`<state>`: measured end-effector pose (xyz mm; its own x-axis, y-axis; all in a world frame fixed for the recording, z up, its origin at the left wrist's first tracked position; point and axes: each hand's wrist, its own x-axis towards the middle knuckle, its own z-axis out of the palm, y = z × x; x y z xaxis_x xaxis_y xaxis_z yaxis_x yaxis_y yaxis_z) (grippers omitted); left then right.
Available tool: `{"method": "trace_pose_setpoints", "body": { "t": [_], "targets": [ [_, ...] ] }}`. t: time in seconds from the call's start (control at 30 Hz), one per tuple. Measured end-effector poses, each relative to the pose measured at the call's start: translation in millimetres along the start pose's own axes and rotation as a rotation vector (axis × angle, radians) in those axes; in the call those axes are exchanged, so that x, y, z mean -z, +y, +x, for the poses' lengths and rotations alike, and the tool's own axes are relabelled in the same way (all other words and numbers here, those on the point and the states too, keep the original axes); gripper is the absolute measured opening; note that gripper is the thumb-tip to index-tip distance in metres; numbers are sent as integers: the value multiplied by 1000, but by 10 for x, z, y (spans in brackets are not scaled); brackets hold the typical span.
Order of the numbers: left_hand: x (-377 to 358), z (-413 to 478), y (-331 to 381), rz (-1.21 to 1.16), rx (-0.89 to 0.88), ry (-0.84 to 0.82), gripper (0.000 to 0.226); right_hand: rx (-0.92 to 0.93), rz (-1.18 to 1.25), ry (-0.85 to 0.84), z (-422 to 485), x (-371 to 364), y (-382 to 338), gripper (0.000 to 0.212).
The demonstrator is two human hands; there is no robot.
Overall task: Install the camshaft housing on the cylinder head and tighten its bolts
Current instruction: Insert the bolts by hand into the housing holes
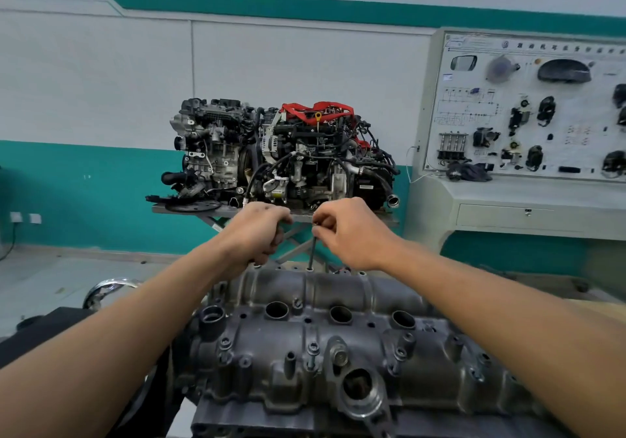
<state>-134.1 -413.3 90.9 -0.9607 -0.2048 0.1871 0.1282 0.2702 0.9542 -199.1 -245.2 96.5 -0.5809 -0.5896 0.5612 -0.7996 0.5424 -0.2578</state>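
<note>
The housing (325,332) is seated on the cylinder head, low in the middle of the view, its far edge lined with open bolt holes. One long bolt (312,251) is stood upright over a hole at that far edge, its tip at or just inside the mouth; how deep it sits cannot be told. The bolt is pinched at its head by the fingertips of the right hand (349,231), a hold judged suited to starting the thread by feel before any tool is applied. The left hand (259,234) is closed in a fist just beside it; what is held inside cannot be told, though spare bolts are judged likely, kept near for the next holes. On the near side, several bolts (312,353) are already set in their holes, some standing proud, so final tightening is judged not yet done. Beyond the housing, well apart, a complete engine (281,153) is displayed on a stand, and a training panel (528,105) is fixed by the wall.
</note>
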Motion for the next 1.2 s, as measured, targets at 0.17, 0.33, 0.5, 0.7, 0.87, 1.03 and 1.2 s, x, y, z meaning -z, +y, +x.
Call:
{"method": "trace_pose_setpoints", "body": {
  "t": [0.17, 0.33, 0.5, 0.7, 0.87, 1.03, 1.2],
  "targets": [
    [67, 42, -17, -169, 90, 96, 20, 28, 10, 20, -34, -84, 51, 14],
    [301, 117, -133, 175, -30, 136, 38, 77, -16, 35, -21, -75, 69, 15],
    [334, 167, -240, 712, -162, 212, 32, 94, -32, 14, -7, -117, 38, 16],
    [288, 146, -345, 827, -232, 111, 23, 36, -85, -160, -75, -192, 52, 15],
    [356, 132, -353, 843, -277, 67, 15, -23, -40, -194, -85, -206, 74, 19],
    [441, 122, -251, 858, -361, 82, 15, -41, -18, -194, -114, -215, 56, 19],
    [348, 77, -326, 990, -306, 1, 15, -14, -50, -228, -122, -200, 35, 22]
  ]
}}
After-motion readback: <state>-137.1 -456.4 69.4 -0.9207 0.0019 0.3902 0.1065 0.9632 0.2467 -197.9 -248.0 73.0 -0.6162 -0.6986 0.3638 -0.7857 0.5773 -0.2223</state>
